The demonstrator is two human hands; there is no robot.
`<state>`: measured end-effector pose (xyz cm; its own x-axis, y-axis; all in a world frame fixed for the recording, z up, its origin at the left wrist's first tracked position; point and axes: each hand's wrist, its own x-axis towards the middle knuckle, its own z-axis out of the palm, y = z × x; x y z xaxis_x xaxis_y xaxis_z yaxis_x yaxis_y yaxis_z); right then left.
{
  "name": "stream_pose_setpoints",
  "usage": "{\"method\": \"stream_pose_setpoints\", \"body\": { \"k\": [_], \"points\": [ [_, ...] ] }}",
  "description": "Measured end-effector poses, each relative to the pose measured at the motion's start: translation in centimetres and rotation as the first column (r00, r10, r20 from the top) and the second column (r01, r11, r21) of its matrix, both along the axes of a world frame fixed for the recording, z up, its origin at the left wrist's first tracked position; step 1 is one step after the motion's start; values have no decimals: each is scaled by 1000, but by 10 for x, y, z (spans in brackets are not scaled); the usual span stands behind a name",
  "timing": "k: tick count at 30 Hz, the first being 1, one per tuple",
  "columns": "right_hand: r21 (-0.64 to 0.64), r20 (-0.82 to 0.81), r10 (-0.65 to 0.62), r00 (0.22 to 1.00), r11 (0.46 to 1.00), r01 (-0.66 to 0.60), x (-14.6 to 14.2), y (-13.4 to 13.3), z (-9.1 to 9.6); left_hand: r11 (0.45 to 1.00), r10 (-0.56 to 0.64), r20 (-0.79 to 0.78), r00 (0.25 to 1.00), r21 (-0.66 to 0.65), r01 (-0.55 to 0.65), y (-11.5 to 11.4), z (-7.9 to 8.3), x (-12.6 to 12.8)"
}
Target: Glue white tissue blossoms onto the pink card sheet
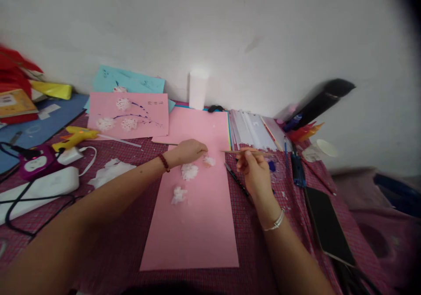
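A long pink sheet of paper lies in front of me. White fluffy tufts sit on it: a round one, a smaller one nearer me, and another tuft just by my left fingertips. My left hand is closed in a pinch low over the sheet; what it holds, if anything, is hidden. Between the fingers and thumb of my right hand is a thin wooden stick, held nearly level and pointing left, its tip over the sheet's right edge.
Left of the sheet are crumpled white tissue, a yellow glue gun and a white power strip with cables. A pink picture with white blossoms lies behind them. A white upright object stands by the wall; a black notebook lies right.
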<state>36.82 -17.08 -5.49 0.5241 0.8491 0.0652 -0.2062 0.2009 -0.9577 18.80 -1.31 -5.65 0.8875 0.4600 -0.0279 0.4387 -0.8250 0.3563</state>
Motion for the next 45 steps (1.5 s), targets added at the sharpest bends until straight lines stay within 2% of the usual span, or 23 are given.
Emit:
{"method": "stream_pose_setpoints", "body": {
  "k": [4,7,9,11,14,17,20,23,27,32,36,45],
  "points": [
    [-73,-24,38,999,997,-40,-1,5,-18,989,145,15,989,-5,-145,8,29,-23],
    [-70,83,60,995,996,-55,-5,7,-20,971,235,-15,972,-51,-235,2,48,-35],
    [-67,182,89,979,995,-78,-8,8,-19,971,219,-27,975,-95,-220,-9,51,-37],
    [-86,261,116,958,992,-96,-11,8,-18,982,143,-25,989,-120,-145,-22,45,-34],
    [-135,329,151,932,985,-111,-14,7,-17,997,46,-27,999,-62,-48,-34,30,-25],
    [-160,348,181,920,978,-132,-14,5,-16,999,48,-53,997,17,-47,-34,16,-15],
    [-161,350,192,917,977,-143,-14,4,-15,998,46,-64,997,39,-43,-29,10,-7],
    [-160,357,176,917,979,-126,-13,4,-15,999,34,-43,998,6,-34,-25,9,0],
    [-162,368,136,920,983,-81,-11,5,-15,993,32,-2,999,-115,-32,-17,10,9],
    [-113,325,71,943,993,-35,-9,2,-11,987,13,3,1000,-161,-13,-3,0,15],
    [-110,394,107,913,992,-69,-13,-1,-8,988,0,17,1000,-152,2,1,-5,14],
    [-186,504,192,842,976,-111,-16,2,-17,986,9,20,1000,-165,-5,-2,1,5]
  ]
}}
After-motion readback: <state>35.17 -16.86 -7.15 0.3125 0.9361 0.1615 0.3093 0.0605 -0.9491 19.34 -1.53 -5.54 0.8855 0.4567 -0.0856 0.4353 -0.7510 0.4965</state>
